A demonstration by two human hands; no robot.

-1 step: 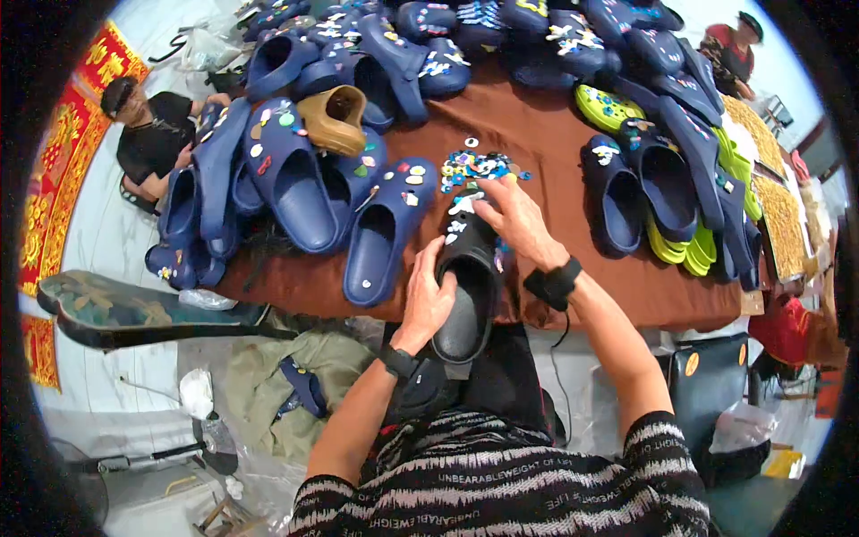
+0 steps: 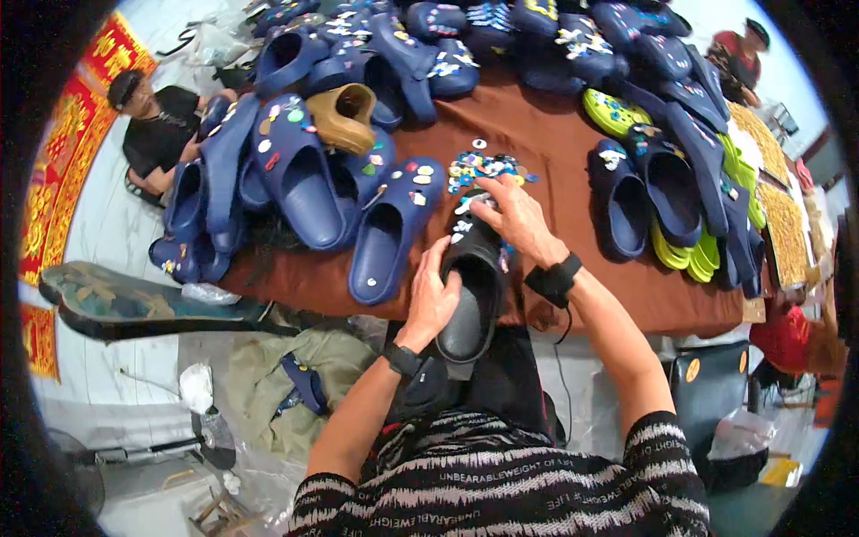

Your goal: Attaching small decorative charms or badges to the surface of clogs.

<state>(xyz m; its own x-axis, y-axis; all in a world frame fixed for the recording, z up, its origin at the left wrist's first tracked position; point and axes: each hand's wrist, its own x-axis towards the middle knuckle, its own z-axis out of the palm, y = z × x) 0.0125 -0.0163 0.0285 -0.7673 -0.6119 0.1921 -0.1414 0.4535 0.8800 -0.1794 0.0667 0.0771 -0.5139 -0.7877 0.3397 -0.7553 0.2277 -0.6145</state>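
A black clog [image 2: 467,333] lies at the table's front edge with its toe pointing away from me. My left hand [image 2: 433,300] grips its left side, thumb at the opening. At the toe, my right hand [image 2: 519,219] is bent over the upper, its thumb and fingers pressed against the clog and hiding part of the toe. White charms [image 2: 462,228] sit on the upper beside my right thumb. Just beyond the toe lies a heap of small colourful shoe charms [image 2: 479,166], partly covered by my right fingers.
A blue clog with charms [image 2: 394,224] lies left of my hands, near a brown clog [image 2: 342,121] and more blue ones. Blue clogs [image 2: 617,206] and a lime-green clog [image 2: 616,111] are on the right. A brown cloth [image 2: 546,125] covers the table. Two people [image 2: 161,134] sit beyond the sides.
The whole view has shifted slightly, moving the table's things a little to the right. Both hands stay on the black clog, with almost the same hold.
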